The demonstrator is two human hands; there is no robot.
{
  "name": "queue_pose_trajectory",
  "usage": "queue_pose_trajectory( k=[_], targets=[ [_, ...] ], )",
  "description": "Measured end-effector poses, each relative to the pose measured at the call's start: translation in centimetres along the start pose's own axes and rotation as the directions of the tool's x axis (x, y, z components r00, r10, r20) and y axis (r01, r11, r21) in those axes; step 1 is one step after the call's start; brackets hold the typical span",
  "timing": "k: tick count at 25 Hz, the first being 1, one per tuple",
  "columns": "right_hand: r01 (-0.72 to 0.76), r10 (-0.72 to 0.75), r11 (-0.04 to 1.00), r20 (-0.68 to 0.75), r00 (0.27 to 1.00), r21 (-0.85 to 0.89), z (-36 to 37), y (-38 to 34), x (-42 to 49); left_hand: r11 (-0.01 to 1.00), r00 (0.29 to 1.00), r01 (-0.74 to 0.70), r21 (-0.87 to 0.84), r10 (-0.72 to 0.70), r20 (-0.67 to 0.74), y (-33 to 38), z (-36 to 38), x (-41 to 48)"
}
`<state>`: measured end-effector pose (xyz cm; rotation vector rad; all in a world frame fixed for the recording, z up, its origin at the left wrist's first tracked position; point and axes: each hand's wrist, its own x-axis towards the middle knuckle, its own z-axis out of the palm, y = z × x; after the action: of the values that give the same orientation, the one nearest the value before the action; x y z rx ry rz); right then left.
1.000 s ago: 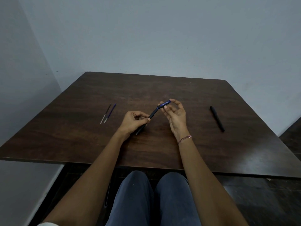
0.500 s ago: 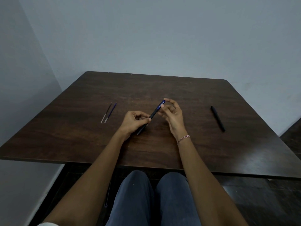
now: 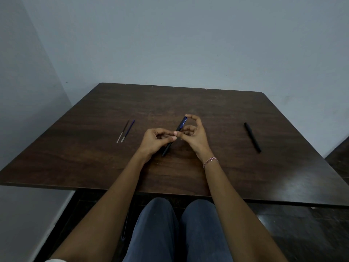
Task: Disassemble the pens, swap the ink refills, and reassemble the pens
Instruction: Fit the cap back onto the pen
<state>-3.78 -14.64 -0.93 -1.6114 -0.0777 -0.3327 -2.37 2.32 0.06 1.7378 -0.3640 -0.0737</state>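
A person seated at a dark wooden table (image 3: 207,176) holds a slim dark-blue pen with white lettering (image 3: 181,125) above the tabletop, the left hand (image 3: 155,141) pinching its middle, the right hand (image 3: 195,136) closed on its upper end. Two thin ink refills (image 3: 126,130) lie side by side at left; a black pen (image 3: 252,137) rests at right.

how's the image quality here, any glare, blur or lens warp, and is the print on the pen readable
Head view: dim, flat light with soft shadows; a faint sheen on the table at the near right corner; wide-angle warp splays the table edges outward; the pale print on the blue pen held by the left hand and right hand is visible but too small to read; the black pen and two refills look fairly sharp.
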Motion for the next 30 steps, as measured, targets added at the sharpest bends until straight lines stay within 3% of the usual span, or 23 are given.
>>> queue_pose_trajectory(
  k=[7,11,16,22,30],
  targets=[
    [-0.011,0.025,0.996,-0.145,0.989,0.092,-0.38,0.04,0.36,0.997,0.994,0.071,0.042,-0.074,0.075,0.05,-0.03,0.26],
    [-0.05,0.058,0.995,-0.101,0.993,0.084,-0.2,0.14,0.37,0.995,0.995,0.067,0.07,-0.071,0.067,-0.03,0.05,0.2],
    [-0.055,0.054,0.997,-0.035,0.998,-0.055,0.04,0.11,0.2,0.995,0.998,0.031,0.096,-0.035,0.043,0.02,0.04,0.11],
    [-0.06,0.061,0.997,0.018,0.998,-0.041,0.08,-0.28,0.15,0.988,0.998,0.025,0.15,-0.033,0.053,-0.1,-0.07,0.14],
    [-0.064,0.065,0.997,0.015,0.998,-0.031,-0.01,-0.23,0.35,0.993,0.995,0.079,0.094,-0.083,0.05,-0.08,-0.08,0.15]
  ],
)
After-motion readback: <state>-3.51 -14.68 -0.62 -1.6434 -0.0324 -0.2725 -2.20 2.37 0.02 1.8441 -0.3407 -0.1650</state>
